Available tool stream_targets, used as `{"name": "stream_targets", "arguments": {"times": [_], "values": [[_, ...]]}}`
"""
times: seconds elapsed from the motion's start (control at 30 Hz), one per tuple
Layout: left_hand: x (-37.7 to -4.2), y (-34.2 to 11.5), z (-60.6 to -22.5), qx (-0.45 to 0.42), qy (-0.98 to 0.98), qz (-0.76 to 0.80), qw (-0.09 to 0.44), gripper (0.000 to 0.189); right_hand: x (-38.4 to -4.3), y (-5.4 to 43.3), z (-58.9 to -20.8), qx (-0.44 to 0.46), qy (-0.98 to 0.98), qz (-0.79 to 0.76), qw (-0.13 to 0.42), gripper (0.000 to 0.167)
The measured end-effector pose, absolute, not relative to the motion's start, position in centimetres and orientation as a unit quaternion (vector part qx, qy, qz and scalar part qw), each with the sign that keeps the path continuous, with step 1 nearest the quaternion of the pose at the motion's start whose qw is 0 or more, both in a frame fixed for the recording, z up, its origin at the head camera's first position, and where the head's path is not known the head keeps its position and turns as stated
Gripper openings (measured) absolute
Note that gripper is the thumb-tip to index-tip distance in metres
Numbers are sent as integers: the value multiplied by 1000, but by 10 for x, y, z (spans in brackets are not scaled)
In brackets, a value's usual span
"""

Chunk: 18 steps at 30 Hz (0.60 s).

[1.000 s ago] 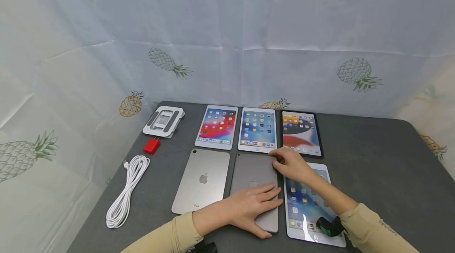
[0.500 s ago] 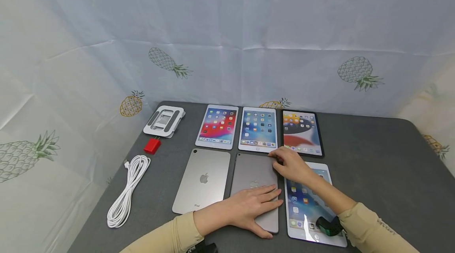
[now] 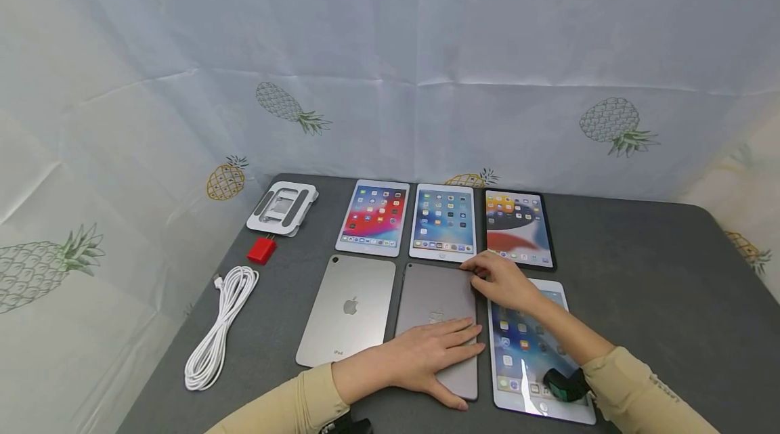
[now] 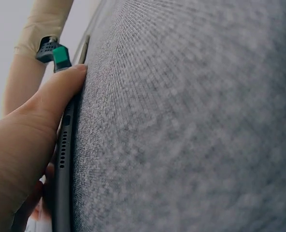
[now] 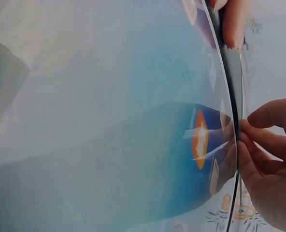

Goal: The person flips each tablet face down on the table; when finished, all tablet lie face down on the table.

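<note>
A grey tablet (image 3: pixel 432 292) lies back up on the dark table, in the middle of the front row. My left hand (image 3: pixel 423 356) rests on its lower half, fingers spread; the left wrist view shows the thumb (image 4: pixel 65 87) by the tablet's lower edge. With bent fingers, my right hand (image 3: pixel 502 281) touches the tablet's top right corner. The right wrist view shows the right hand's fingers (image 5: pixel 266 145) at the tablet's edge; whether the thumb presses on it is unclear. Under the right forearm lies a white-framed tablet (image 3: pixel 512 359), screen lit.
A silver tablet (image 3: pixel 347 309) lies face down on the left. Behind stand in a row two white tablets (image 3: pixel 373 217) (image 3: pixel 443 221) and a black-framed tablet (image 3: pixel 519 227), all lit. A folded stand (image 3: pixel 283 207), red charger (image 3: pixel 262 250) and coiled white cable (image 3: pixel 221 329) line the left edge.
</note>
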<state>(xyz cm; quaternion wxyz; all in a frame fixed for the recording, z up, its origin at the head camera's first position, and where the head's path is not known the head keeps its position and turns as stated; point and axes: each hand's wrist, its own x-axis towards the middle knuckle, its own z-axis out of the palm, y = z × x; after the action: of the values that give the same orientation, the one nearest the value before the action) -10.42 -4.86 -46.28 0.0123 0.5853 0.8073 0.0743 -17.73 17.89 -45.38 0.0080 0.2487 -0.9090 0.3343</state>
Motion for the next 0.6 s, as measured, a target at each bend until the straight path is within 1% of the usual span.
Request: {"name": "stream_targets", "arguments": {"times": [0.1,0.2,0.33,0.43,0.5,0.6], "values": [[-105,-47,-462,582,808,79,34,86,-177,181,-453,237,-908,346,-1,22],[-108,-45,-458,576,809,107,53,79,-177,185,-451,224,-904,365,-6,22],[-112,-41,-450,560,808,178,37,67,-177,192,-446,215,-898,385,0,24],[-115,-37,-443,533,815,226,26,63,-175,201,-439,201,-897,394,10,25],[-115,-33,-439,510,819,262,36,63,-172,208,-434,184,-899,397,11,26],[-113,-27,-436,469,812,341,65,63,-163,220,-427,149,-909,390,4,29]]}}
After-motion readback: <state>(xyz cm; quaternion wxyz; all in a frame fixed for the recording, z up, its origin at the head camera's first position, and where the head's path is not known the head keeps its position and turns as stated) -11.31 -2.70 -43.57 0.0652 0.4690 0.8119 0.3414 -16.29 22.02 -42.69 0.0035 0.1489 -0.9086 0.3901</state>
